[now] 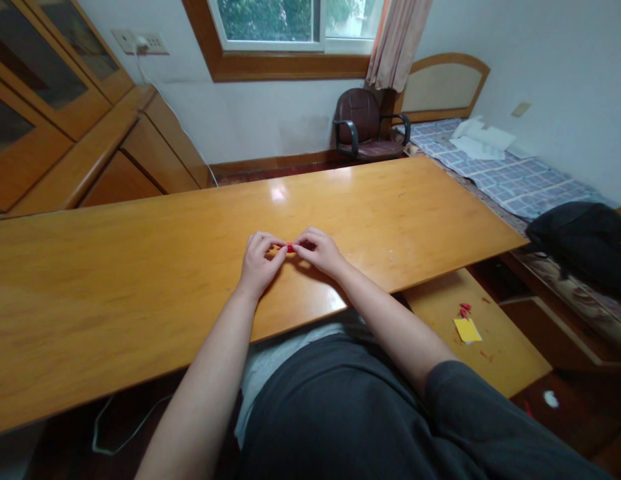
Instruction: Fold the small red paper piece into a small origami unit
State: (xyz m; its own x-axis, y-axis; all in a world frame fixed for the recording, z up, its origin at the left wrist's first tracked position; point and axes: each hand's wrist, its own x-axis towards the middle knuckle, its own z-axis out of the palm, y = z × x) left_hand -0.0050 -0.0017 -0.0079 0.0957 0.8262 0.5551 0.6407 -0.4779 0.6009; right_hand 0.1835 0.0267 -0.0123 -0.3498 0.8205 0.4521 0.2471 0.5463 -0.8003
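Note:
A small red piece shows between my fingertips, just over the wooden table. It is too small and too covered by fingers for me to tell its kind. My left hand pinches it from the left, thumb and forefinger closed on it. From the other side my right hand pinches its right end. Both hands are close together near the middle of the table, and their fingers hide most of the piece.
Lower right, a wooden board holds a yellow square and red scraps. Beyond the table are a maroon armchair and a bed with a black bag. A wooden cabinet stands left.

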